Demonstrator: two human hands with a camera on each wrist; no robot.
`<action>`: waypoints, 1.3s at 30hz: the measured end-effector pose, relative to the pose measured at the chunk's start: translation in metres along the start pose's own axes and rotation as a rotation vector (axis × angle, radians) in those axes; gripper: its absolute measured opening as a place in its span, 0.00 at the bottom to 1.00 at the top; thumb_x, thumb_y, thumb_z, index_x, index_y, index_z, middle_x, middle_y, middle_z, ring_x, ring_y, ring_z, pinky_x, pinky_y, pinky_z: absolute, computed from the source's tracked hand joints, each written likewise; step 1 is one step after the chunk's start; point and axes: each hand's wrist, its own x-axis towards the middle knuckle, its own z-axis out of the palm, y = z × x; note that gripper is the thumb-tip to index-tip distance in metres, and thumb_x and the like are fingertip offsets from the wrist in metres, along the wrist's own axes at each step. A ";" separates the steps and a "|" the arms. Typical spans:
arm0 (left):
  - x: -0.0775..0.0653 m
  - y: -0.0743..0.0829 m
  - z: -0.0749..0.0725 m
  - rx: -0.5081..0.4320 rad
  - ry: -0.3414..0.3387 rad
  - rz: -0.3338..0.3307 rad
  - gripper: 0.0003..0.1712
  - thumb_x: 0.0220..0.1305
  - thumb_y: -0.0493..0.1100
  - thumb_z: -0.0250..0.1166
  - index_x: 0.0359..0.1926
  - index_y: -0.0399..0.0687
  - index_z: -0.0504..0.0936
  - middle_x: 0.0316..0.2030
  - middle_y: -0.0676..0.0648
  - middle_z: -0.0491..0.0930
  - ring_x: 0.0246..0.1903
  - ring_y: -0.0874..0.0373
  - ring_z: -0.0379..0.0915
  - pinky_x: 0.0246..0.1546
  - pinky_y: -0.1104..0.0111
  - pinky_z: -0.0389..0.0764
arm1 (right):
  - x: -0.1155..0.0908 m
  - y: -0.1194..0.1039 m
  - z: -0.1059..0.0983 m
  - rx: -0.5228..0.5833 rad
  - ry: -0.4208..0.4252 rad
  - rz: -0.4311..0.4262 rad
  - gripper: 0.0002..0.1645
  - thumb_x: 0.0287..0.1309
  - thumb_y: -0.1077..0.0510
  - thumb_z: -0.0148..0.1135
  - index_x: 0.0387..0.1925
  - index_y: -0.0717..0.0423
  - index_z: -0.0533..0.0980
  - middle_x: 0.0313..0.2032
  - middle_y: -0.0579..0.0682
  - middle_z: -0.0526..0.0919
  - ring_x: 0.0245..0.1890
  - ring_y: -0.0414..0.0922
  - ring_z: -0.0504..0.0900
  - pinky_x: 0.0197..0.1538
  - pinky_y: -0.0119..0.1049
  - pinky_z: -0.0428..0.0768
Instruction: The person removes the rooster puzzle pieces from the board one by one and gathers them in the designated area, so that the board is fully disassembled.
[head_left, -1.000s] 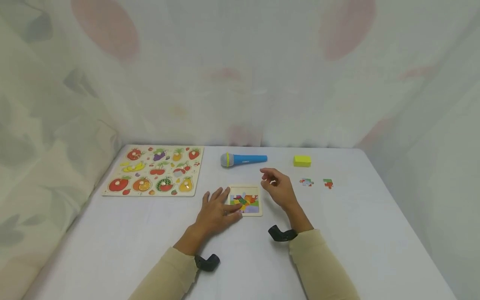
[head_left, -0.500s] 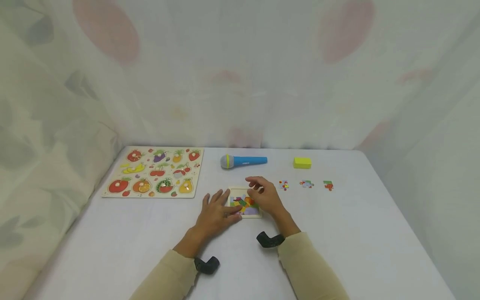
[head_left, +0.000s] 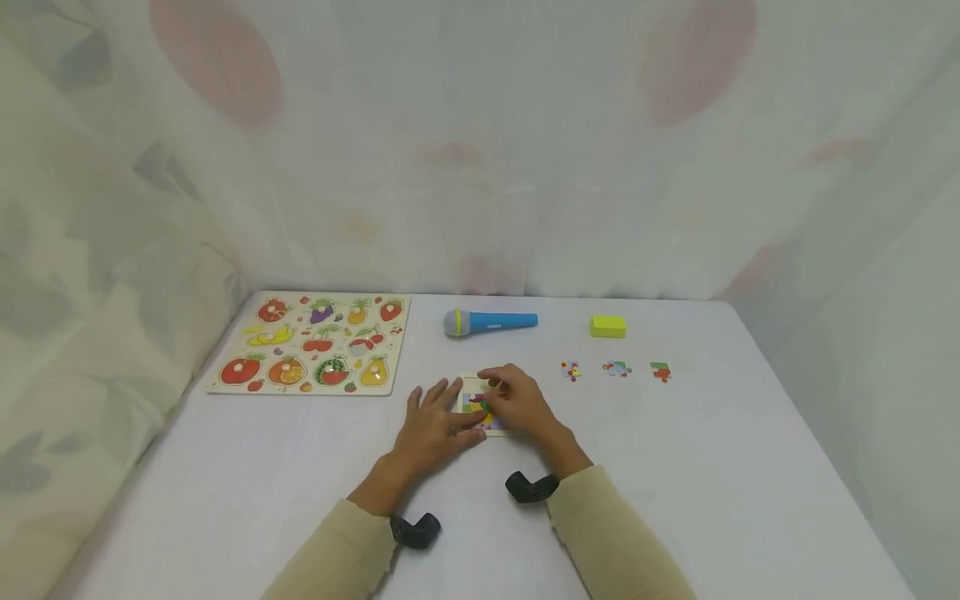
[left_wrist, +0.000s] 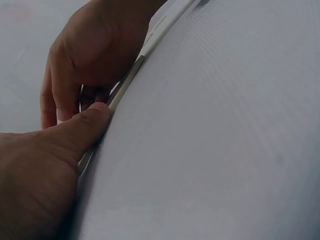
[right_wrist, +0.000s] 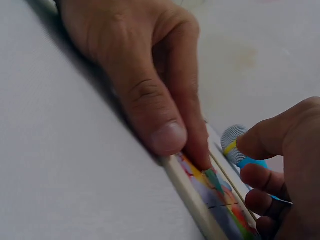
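Observation:
A small jigsaw [head_left: 472, 386] in a pale wooden frame lies in the middle of the table; its top strip is bare wood. My left hand [head_left: 429, 427] rests at the frame's left side with fingers spread, thumb and index finger over its lower left part. My right hand [head_left: 521, 407] hangs over the frame's right half, fingers bent, with a gap between thumb and index finger. In the right wrist view, no piece shows between the right fingers [right_wrist: 260, 175], and the coloured jigsaw [right_wrist: 215, 192] lies by the left fingertips. Its right part is hidden in the head view.
Three loose jigsaw pieces [head_left: 617, 368] lie in a row to the right. Behind them sits a yellow block [head_left: 607, 326], with a blue toy microphone [head_left: 501, 321] left of it. A fruit peg puzzle board [head_left: 352, 384] lies at the back left.
My right hand has moved left from beside the frame to over it, uncovering the leftmost loose piece. My left hand has stayed in place.

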 end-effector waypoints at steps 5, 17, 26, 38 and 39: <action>0.001 0.002 -0.001 -0.010 -0.010 -0.009 0.24 0.58 0.67 0.63 0.52 0.68 0.84 0.68 0.43 0.63 0.68 0.42 0.51 0.63 0.38 0.44 | 0.001 0.002 0.005 -0.118 -0.064 0.020 0.19 0.58 0.60 0.62 0.52 0.54 0.80 0.39 0.47 0.77 0.35 0.43 0.72 0.39 0.38 0.73; 0.001 0.001 -0.001 0.028 -0.005 -0.003 0.25 0.59 0.68 0.62 0.52 0.67 0.84 0.68 0.43 0.63 0.68 0.42 0.52 0.62 0.38 0.45 | 0.000 -0.005 0.007 -0.256 -0.089 0.032 0.17 0.59 0.57 0.62 0.50 0.55 0.81 0.43 0.49 0.74 0.42 0.47 0.71 0.45 0.44 0.69; 0.001 0.002 -0.002 0.016 -0.014 -0.011 0.25 0.58 0.68 0.62 0.52 0.67 0.84 0.68 0.43 0.63 0.68 0.42 0.52 0.63 0.39 0.45 | 0.000 -0.005 0.009 -0.289 -0.096 0.043 0.12 0.58 0.59 0.61 0.44 0.52 0.82 0.42 0.47 0.73 0.41 0.46 0.70 0.45 0.44 0.68; 0.001 0.002 -0.004 -0.012 -0.020 -0.006 0.23 0.58 0.66 0.64 0.52 0.69 0.84 0.69 0.43 0.62 0.68 0.42 0.51 0.62 0.38 0.44 | 0.000 -0.009 0.010 -0.264 -0.067 0.053 0.18 0.55 0.70 0.53 0.42 0.53 0.81 0.41 0.48 0.74 0.42 0.47 0.72 0.48 0.46 0.69; 0.001 0.002 -0.004 -0.014 -0.020 -0.006 0.23 0.58 0.66 0.64 0.52 0.69 0.84 0.69 0.43 0.62 0.68 0.42 0.51 0.62 0.38 0.44 | 0.000 -0.009 0.010 -0.265 -0.065 0.054 0.17 0.55 0.70 0.54 0.42 0.53 0.81 0.41 0.48 0.74 0.42 0.47 0.72 0.48 0.46 0.69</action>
